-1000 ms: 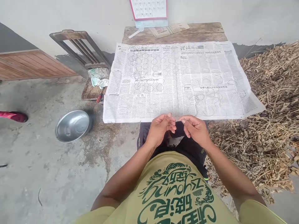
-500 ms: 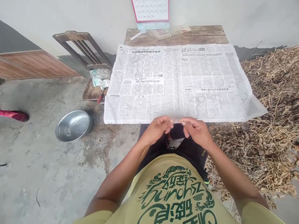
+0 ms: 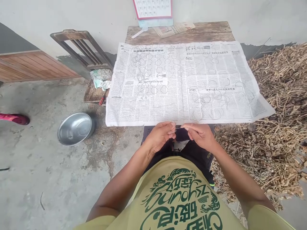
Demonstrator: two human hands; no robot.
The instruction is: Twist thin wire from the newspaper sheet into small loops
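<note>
A thin, light strand (image 3: 178,129) runs between my two hands; whether it is wire or thread I cannot tell. Its one end sits in the pinched thumb and fingers of my left hand (image 3: 163,134). The other end is pinched by my right hand (image 3: 200,135). Both hands are in front of the near edge of an open newspaper (image 3: 172,108), above my lap. Thin dark loops cover much of the printed sheet; I cannot make out if they are drawn or lying on it.
The newspaper covers most of a wooden table (image 3: 208,30) against the wall. A wooden chair (image 3: 92,91) with a crumpled cloth (image 3: 102,76) stands left. A metal basin (image 3: 75,127) is on the floor. Dry plant stalks (image 3: 271,150) are heaped at the right. A calendar (image 3: 153,9) hangs above.
The hands have moved slightly apart, and the strand between them now shows more clearly. The left hand has turned a little. The view has shifted slightly.
</note>
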